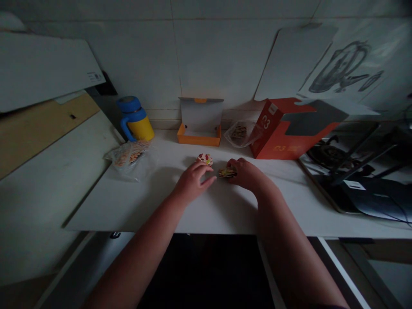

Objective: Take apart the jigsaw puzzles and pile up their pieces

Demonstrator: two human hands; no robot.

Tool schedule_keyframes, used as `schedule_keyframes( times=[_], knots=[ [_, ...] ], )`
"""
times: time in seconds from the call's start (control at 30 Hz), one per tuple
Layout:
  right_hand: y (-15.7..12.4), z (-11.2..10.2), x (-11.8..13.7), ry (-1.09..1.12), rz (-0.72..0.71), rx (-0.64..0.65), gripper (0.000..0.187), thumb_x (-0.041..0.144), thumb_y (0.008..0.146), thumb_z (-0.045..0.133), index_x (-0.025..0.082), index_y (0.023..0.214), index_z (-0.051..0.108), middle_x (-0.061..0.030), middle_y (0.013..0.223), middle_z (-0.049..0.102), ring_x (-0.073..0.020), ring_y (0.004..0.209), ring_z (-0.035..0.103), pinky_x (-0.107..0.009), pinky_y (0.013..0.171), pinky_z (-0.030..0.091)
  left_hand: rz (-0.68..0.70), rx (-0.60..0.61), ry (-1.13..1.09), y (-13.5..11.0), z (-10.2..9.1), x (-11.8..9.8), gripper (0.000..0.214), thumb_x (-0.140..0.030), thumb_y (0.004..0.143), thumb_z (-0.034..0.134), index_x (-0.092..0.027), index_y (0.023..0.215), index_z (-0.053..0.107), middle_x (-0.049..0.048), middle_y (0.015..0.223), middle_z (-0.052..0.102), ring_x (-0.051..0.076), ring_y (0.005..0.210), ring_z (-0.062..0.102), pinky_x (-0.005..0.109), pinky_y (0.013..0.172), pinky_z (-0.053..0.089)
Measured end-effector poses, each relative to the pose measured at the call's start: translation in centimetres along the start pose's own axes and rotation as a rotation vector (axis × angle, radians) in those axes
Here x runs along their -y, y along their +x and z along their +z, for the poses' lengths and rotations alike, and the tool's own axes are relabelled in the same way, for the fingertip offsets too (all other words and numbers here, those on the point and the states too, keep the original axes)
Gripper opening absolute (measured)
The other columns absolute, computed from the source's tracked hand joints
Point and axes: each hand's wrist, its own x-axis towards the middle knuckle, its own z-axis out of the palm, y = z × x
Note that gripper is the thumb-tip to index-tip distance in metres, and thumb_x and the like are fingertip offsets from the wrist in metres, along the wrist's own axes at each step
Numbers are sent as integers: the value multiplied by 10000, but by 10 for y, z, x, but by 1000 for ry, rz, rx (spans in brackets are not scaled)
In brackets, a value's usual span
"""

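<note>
My right hand (246,174) is closed at the fingertips around a small bundle of thin, yellowish and dark sticks (227,172), low over the white tabletop (206,210). To its left, my left hand (192,182) has its thumb and fingers apart, with nothing between them. Just beyond the left fingers stands a small white item with a red and yellow pattern (205,159); its lower part is partly hidden by the hand, and its kind is unclear. An orange box (199,139) with its lid raised sits behind both hands.
At the left are a clear plastic bag of orange-tipped pieces (130,159) and a blue and yellow jug (138,122). Another clear bag with dark sticks (240,132) leans near a large red carton (277,128). A black device with antennas (370,189) lies far right.
</note>
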Motion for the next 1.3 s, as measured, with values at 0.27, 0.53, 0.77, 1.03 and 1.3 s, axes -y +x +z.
schedule_keyframes(
  times=[0.27,0.53,0.77,1.03,1.3],
  knots=[
    [-28,10,17,100,-197,-62,466,202,755,786,204,1204,659,-107,1142,665,-256,1009,653,-341,913,506,129,303,51,-7,23,1,320,-106,902,707,-223,1200,694,88,1220,703,230,1124,690,374,1008,573],
    [-42,28,8,74,-246,-122,432,286,925,667,198,1338,573,-150,1327,610,-307,1208,575,-445,1024,484,91,80,9,-4,-6,3,233,-178,989,617,-223,1181,742,77,1180,774,203,1097,732,389,1020,591],
    [-47,33,14,25,-199,-164,638,569,907,719,212,1405,543,-163,1377,592,-350,1218,565,-506,998,484,176,29,-12,-3,0,-10,237,-206,1008,605,-233,1198,743,72,1163,767,188,1109,721,380,1018,602],
    [-46,34,9,104,-192,-146,905,685,761,816,216,1467,499,-186,1386,588,-389,1234,559,-546,995,469,241,266,165,-4,26,-17,302,-172,1041,504,-237,1260,701,91,1193,695,213,1106,681,372,1006,581],
    [-46,30,14,18,-178,-123,485,322,938,693,188,1379,544,-177,1309,613,-334,1172,569,-470,969,494,270,304,50,-4,24,-23,456,-47,890,564,-193,1312,657,119,1313,639,250,1232,627,414,1107,544]
  ],
)
